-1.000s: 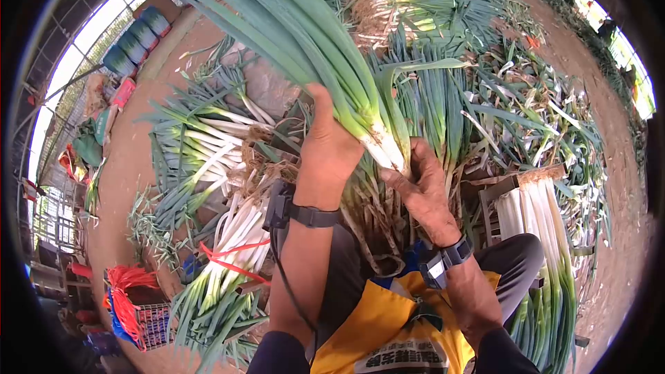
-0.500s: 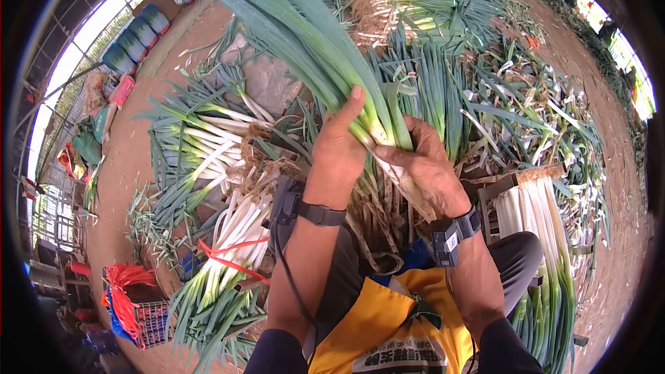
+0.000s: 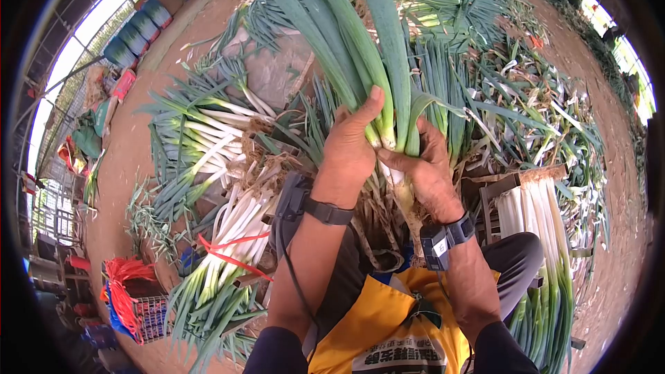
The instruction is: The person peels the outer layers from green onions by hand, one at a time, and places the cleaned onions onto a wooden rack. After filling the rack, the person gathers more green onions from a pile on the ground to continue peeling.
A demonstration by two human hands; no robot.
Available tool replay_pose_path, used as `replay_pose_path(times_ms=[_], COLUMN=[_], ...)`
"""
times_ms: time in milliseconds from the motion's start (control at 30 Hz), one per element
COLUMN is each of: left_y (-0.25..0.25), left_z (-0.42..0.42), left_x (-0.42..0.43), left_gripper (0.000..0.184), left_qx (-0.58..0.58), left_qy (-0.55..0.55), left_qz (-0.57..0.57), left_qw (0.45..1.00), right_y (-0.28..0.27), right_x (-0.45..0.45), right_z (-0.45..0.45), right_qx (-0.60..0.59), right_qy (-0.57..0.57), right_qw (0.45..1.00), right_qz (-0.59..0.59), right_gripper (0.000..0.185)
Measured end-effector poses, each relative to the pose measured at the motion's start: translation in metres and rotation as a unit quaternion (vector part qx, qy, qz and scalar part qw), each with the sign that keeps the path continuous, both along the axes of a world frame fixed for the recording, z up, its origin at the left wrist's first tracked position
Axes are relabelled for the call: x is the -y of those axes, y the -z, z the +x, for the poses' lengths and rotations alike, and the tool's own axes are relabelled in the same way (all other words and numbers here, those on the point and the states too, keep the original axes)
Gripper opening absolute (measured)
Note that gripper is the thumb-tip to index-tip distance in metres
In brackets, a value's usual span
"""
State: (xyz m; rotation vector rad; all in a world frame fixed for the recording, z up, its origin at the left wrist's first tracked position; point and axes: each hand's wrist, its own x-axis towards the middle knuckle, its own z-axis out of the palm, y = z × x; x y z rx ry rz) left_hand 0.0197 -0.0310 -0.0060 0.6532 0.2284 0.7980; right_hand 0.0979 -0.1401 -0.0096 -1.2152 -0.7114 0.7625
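Note:
Several thick green onions stand nearly upright in front of me, leaves toward the top, roots pointing down near the yellow apron. My left hand is closed around their pale green necks, thumb on top. Just to the right, my right hand pinches the stems and an outer leaf that bends off to the right. The two hands nearly touch. Behind and below them, more untrimmed onions stand upright, their roots partly hidden by my hands.
Peeled white onions lie at left, above a bundle with a red tie. A wire basket holds red strings. At right, a rack bears a long bundle; leaf scraps lie beyond. Tied bundles lie at the top.
The held onions have swung from leaning left to nearly upright, and their root end now points down. My left hand has moved slightly right, and an outer leaf hangs further out at the right.

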Motion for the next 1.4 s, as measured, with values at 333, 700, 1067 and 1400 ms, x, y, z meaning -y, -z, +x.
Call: replay_pose_path(times_ms=[333,700,1067,1400], left_y=[0.013,0.004,-0.007,-0.02], left_z=[0.01,-0.013,-0.042,-0.068], left_x=[-0.001,-0.028,-0.055,-0.072], left_gripper=[0.035,0.033,0.037,0.037], left_qx=[-0.068,-0.079,-0.048,-0.004], left_qy=[-0.056,-0.161,-0.226,-0.219], left_qz=[-0.022,-0.032,0.092,0.092], left_qw=[0.996,0.983,0.969,0.971], right_y=[0.027,0.055,0.226,0.17], right_x=[0.009,0.074,0.156,0.129], right_z=[-0.02,-0.051,-0.042,0.05], right_qx=[0.058,-0.108,0.386,0.282], right_qy=[0.095,0.056,-0.11,-0.261], right_qw=[0.992,0.992,0.84,0.745], right_qz=[0.054,0.038,-0.364,-0.546], right_gripper=[0.011,0.011,0.035,0.046])
